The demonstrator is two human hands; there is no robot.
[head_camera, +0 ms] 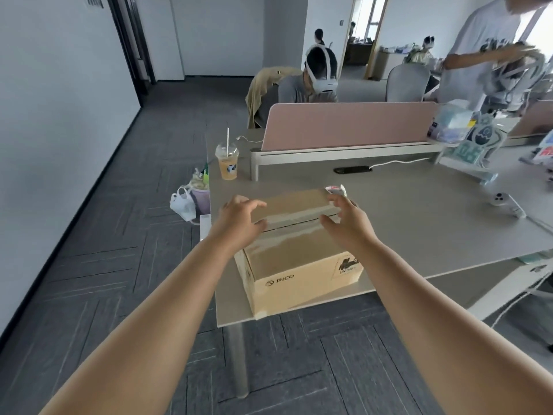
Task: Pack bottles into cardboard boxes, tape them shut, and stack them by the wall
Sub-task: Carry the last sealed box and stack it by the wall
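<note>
Both my forearms reached out over the desk's near corner, where the cardboard box [294, 253] sat with clear tape [294, 218] across its closed top flaps. My left hand [239, 217] hovered at the left end of that seam and my right hand [347, 218] at the right end, fingers spread and curled, gripping nothing. A tape roll [336, 190] lay just behind the box on the desk [419, 223], an iced drink [227, 163] farther back.
</note>
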